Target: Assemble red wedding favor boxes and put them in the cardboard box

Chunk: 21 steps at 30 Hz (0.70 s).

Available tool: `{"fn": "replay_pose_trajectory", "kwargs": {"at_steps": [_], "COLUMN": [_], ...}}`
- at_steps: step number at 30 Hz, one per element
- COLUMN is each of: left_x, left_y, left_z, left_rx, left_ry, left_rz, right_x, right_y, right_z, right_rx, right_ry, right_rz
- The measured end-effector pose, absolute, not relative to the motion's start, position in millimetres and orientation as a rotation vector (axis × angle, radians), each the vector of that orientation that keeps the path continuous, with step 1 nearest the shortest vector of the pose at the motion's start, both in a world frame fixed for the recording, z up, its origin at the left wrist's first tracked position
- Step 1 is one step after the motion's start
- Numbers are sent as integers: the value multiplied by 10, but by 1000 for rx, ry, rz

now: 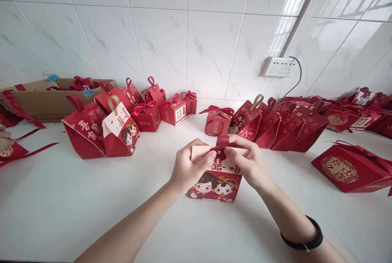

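Observation:
In the middle of the table stands a red and white gift box (214, 187) with two cartoon figures on its front. My left hand (191, 165) pinches the left side of its top edge, thumb in front and fingers behind. On the right side my right hand (246, 161) grips the same edge, its thumb close to a small gold stud (219, 152). A dark red ribbon loop (223, 140) rises from the top between both hands, and the right fingers reach behind it. The fingers at the back are partly hidden by the box.
Finished-looking red boxes (85, 132) stand left, with others (275, 128) behind right. A larger red box (346, 167) lies at the right. A cardboard carton (49, 99) holds ribbons. Another person's hand (4, 138) shows at the left edge. A socket strip (277, 67) hangs on the tiled wall.

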<state>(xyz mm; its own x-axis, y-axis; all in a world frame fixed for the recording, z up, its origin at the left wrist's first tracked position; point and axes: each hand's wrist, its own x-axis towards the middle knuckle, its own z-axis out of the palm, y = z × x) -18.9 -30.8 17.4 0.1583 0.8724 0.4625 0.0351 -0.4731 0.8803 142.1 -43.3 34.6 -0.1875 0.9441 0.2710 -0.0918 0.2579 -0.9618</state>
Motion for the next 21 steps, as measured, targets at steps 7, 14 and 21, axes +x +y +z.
{"fn": "replay_pose_trajectory", "kwargs": {"at_steps": [7,14,21], "left_x": [-180,-182,-180], "left_y": [-320,-316,-321], "left_z": [188,191,188], "left_rx": [1685,1683,1681], "left_ry": [886,885,882], "left_rz": [1399,1402,1402], "right_x": [1434,1422,1436], "right_y": [-443,-436,-432], "right_z": [350,353,351], "right_rx": [-902,-924,-918], "right_ry": [-1448,-1459,-1487], "right_rz": [1139,1109,1067]}}
